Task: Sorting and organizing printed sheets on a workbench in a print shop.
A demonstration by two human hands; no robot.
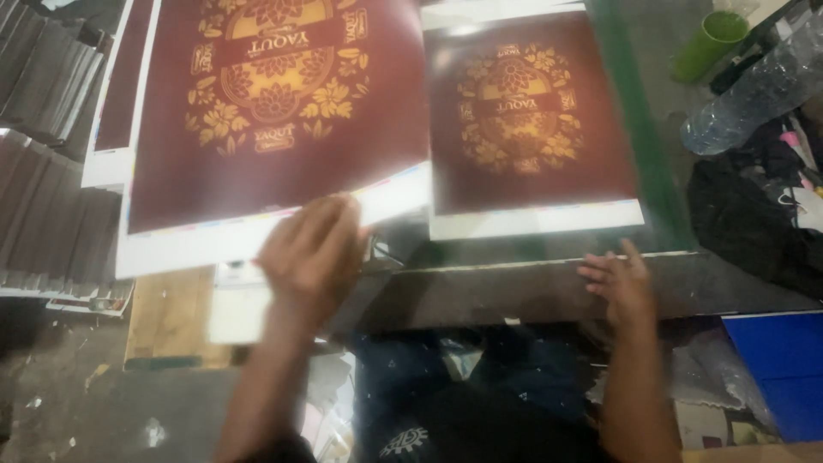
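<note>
Gripping the near white margin of a maroon sheet (274, 111), the left hand (313, 253) holds it lifted, its long axis running away from the person and its gold design facing up, upside down to the wearer. Flat and open, the right hand (621, 283) rests on the table edge (514, 296). Just beyond it lies a second sheet (527, 129). Farther right are a bottle (754, 90) and green cup (710, 43); left, grey stacks (43, 197).

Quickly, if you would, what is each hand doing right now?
Left hand: gripping the bottom edge of the large maroon printed sheet.
Right hand: open, flat on the table edge, holding nothing.
</note>
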